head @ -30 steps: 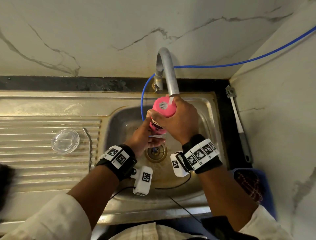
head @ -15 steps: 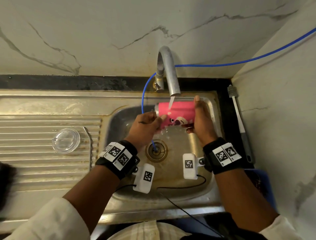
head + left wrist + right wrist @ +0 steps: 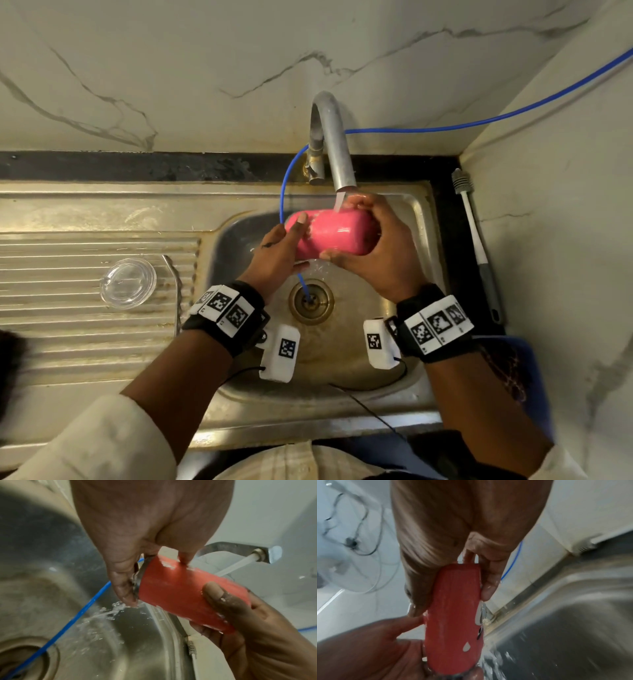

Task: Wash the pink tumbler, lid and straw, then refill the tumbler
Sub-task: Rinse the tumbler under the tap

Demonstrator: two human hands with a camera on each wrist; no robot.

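Steel sink (image 3: pixel 424 219) spreads beneath both hands, its drainboard well to the left of the fingers. Faucet (image 3: pixel 334 144) arches just above them, water running onto the pink tumbler (image 3: pixel 337 233), which lies on its side over the basin. Left hand (image 3: pixel 277 253) has its fingers curled round the open rim end; right hand (image 3: pixel 380 253) has its fingers wrapped round the base end. Brush (image 3: pixel 476 240) lies well right of the right fingers, on the dark tabletop. Clear lid (image 3: pixel 128 282) sits on the drainboard, far left of the left fingers.
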